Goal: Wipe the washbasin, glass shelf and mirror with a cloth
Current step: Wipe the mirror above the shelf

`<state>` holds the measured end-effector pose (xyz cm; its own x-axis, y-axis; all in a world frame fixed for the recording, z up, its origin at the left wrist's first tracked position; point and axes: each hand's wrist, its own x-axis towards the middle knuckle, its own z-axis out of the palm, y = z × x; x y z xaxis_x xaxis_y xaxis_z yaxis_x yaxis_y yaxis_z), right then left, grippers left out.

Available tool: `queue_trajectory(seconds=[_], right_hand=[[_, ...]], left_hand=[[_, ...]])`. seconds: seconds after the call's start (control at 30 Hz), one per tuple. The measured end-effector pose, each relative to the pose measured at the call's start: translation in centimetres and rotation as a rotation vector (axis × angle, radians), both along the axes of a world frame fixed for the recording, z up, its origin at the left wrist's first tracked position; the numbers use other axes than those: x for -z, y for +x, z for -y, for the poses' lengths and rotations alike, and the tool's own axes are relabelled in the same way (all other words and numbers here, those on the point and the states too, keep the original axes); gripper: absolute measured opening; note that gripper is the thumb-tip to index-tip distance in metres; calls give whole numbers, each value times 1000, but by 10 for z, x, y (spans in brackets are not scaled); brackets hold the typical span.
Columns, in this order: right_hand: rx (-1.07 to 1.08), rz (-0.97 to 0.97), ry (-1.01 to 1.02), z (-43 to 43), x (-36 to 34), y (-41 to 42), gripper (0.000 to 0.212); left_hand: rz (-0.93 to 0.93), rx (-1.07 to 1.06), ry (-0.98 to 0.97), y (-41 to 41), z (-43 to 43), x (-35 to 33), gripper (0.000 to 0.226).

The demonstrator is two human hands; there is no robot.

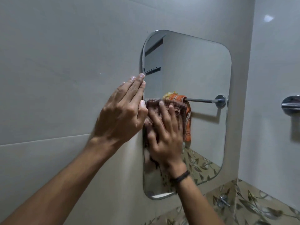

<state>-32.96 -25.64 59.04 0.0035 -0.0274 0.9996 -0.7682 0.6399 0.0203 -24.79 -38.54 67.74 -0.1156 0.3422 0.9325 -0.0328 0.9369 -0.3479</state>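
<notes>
A rounded rectangular mirror (199,65) hangs on the pale tiled wall. My right hand (164,135) lies flat with spread fingers on a brown cloth (178,108), pressing it against the mirror's lower left part. My left hand (123,111) rests flat with straight fingers on the wall at the mirror's left edge, its fingertips touching the rim. A black band circles my right wrist. The washbasin and the glass shelf are out of view.
The mirror reflects a towel bar with an orange checked towel (188,125). A chrome fitting (290,103) juts from the right wall. Below the mirror, leaf-patterned tiles carry a chrome tap (223,201).
</notes>
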Motion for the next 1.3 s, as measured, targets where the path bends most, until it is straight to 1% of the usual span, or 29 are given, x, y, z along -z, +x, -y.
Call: queue_trajectory(seconds=[0.13, 0.2, 0.27, 0.4, 0.5, 0.57, 0.63, 0.77, 0.87, 0.97, 1.03, 1.1, 1.17, 1.23, 1.3], right_hand=[[60, 10, -74, -15, -85, -25, 55], [46, 49, -118, -27, -113, -37, 57], [13, 114, -161, -42, -125, -48, 59], [-11, 273, -328, -78, -111, -71, 56], [5, 387, -513, -89, -72, -80, 57], [-2, 436, -583, -80, -41, -72, 60], [2, 439, -555, -58, -14, -54, 58], [89, 256, -277, -5, 11, -11, 57], [73, 136, -130, 11, -11, 2, 57], [71, -7, -8, -1, -48, -5, 54], [68, -41, -10, -17, -73, -21, 54], [42, 46, -97, -41, -93, -42, 57], [-7, 205, -247, -73, -100, -68, 57], [-41, 348, -418, -108, -86, -95, 55], [-106, 447, -570, -133, -55, -111, 56]], left_hand=[[1, -38, -3, -1, 1, 1, 52], [9, -59, -9, 0, 2, 1, 53], [6, -62, -12, 0, 2, 0, 53], [-14, -44, -15, 0, 1, 0, 52], [-34, -24, -10, 0, 1, -1, 51], [-37, -25, -7, 0, 0, -1, 51], [-34, -32, -8, 0, 0, 0, 52], [-39, -21, 0, 0, 0, 0, 52], [-46, -4, 6, -1, 0, 0, 51], [-46, -10, 15, -3, 0, 1, 51], [-31, -22, 5, -1, 1, 2, 53], [-14, -36, -11, 1, 2, 1, 55], [3, -40, -19, 2, 3, 0, 56], [2, -33, -22, 1, 2, 0, 56], [-14, -27, -17, 0, 1, 1, 55]])
